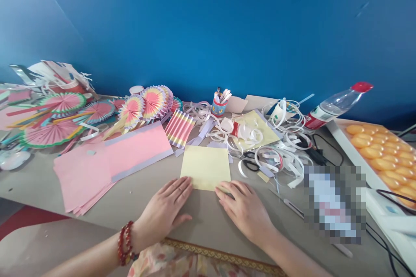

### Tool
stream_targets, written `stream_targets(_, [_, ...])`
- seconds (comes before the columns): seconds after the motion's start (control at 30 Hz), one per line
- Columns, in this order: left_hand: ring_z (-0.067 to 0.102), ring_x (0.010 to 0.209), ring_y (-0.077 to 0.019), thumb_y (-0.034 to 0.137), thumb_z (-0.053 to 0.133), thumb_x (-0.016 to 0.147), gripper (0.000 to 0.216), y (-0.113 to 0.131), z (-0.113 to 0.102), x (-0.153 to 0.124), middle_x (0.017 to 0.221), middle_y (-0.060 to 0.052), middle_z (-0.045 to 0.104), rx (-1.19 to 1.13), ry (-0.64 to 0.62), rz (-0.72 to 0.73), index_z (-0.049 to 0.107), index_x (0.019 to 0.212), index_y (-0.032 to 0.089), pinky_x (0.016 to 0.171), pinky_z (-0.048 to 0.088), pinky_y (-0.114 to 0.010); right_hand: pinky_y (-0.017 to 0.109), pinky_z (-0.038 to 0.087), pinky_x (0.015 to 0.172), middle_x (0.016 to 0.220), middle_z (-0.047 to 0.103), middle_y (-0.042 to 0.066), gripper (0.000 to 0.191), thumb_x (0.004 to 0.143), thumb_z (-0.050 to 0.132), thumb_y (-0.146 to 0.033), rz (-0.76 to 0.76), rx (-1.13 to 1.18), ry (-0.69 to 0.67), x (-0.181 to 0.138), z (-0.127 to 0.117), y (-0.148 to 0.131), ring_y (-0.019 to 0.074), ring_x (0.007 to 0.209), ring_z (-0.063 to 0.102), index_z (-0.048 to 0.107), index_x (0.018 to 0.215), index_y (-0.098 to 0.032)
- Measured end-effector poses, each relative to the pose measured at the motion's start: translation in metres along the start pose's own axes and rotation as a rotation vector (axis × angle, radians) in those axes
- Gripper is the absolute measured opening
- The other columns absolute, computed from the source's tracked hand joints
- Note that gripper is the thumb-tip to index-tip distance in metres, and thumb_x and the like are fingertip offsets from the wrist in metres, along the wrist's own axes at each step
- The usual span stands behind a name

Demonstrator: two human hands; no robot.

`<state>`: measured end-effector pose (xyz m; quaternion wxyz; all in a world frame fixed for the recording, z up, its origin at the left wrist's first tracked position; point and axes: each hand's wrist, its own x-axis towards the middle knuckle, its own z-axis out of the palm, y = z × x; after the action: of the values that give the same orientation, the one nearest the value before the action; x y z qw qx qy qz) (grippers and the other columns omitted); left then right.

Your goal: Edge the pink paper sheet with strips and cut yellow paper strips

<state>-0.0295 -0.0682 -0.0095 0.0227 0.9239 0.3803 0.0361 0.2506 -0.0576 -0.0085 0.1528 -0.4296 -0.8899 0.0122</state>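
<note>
A pale yellow sheet of paper (205, 164) lies flat on the table in front of me. My left hand (167, 207) rests at its lower left corner, fingers stretched out and laid flat, thumb apart. On the opposite lower corner, the fingertips of my right hand (243, 210) press down, slightly bent and apart. Just beyond the sheet's upper left is a pleated pink, yellow and lilac paper piece (180, 128). Pink sheets with a lilac border (139, 149) lie to the left, overlapping a stack of plain pink sheets (82, 177).
Folded paper fans (154, 101) and craft scraps crowd the left. Beyond the sheet stands a pen cup (219, 107). White paper strips (276, 160), black-handled scissors (251, 163), a craft knife (292, 207), a tilted bottle (338, 106) and a box with orange bumps (380, 151) lie rightward.
</note>
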Motion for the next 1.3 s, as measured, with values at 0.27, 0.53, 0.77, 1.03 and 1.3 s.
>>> stream_targets(0.27, [0.046, 0.129, -0.0249, 0.041, 0.045, 0.100, 0.043, -0.006, -0.009, 0.008, 0.144, -0.008, 0.049, -0.076, 0.079, -0.093, 0.050, 0.137, 0.020, 0.109, 0.037, -0.040, 0.041, 0.047, 0.088, 0.115, 0.065, 0.007, 0.027, 0.091, 0.055, -0.014, 0.018, 0.040, -0.001, 0.002, -0.001, 0.002, 0.0237, 0.106, 0.057, 0.066, 0.113, -0.026])
stream_targets(0.53, [0.055, 0.099, -0.0241, 0.028, 0.053, 0.096, 0.014, -0.017, -0.014, 0.035, 0.106, -0.007, 0.059, -0.232, 0.078, -0.178, 0.059, 0.104, 0.019, 0.086, 0.045, -0.039, 0.037, 0.047, 0.085, 0.105, 0.064, 0.006, 0.020, 0.089, 0.062, -0.020, 0.096, 0.148, -0.030, 0.026, -0.001, 0.001, 0.0223, 0.098, 0.059, 0.061, 0.109, -0.022])
stream_targets(0.77, [0.056, 0.092, -0.0217, 0.025, 0.050, 0.097, 0.009, -0.017, -0.015, 0.037, 0.097, -0.005, 0.061, -0.305, 0.116, -0.164, 0.057, 0.097, 0.019, 0.085, 0.042, -0.037, 0.033, 0.042, 0.078, 0.090, 0.063, 0.003, 0.009, 0.091, 0.057, -0.014, 0.087, 0.211, -0.049, 0.035, 0.001, 0.004, 0.0196, 0.088, 0.058, 0.061, 0.088, -0.021])
stream_targets(1.03, [0.054, 0.085, -0.0195, 0.020, 0.039, 0.102, 0.027, -0.011, -0.013, 0.022, 0.089, -0.005, 0.061, -0.175, 0.135, -0.111, 0.062, 0.088, 0.018, 0.080, 0.043, -0.034, 0.034, 0.041, 0.086, 0.087, 0.061, 0.003, 0.013, 0.095, 0.053, -0.018, -0.029, 0.179, -0.048, 0.020, -0.007, 0.001, 0.0187, 0.088, 0.055, 0.060, 0.085, -0.021])
stream_targets(1.3, [0.057, 0.089, -0.0192, 0.025, 0.039, 0.103, 0.026, -0.017, -0.006, 0.017, 0.094, -0.005, 0.063, -0.320, 0.156, -0.204, 0.061, 0.091, 0.019, 0.080, 0.042, -0.033, 0.032, 0.040, 0.079, 0.084, 0.063, 0.002, 0.017, 0.097, 0.052, -0.022, 0.064, 0.311, -0.039, 0.024, -0.002, 0.007, 0.0176, 0.084, 0.056, 0.059, 0.082, -0.021])
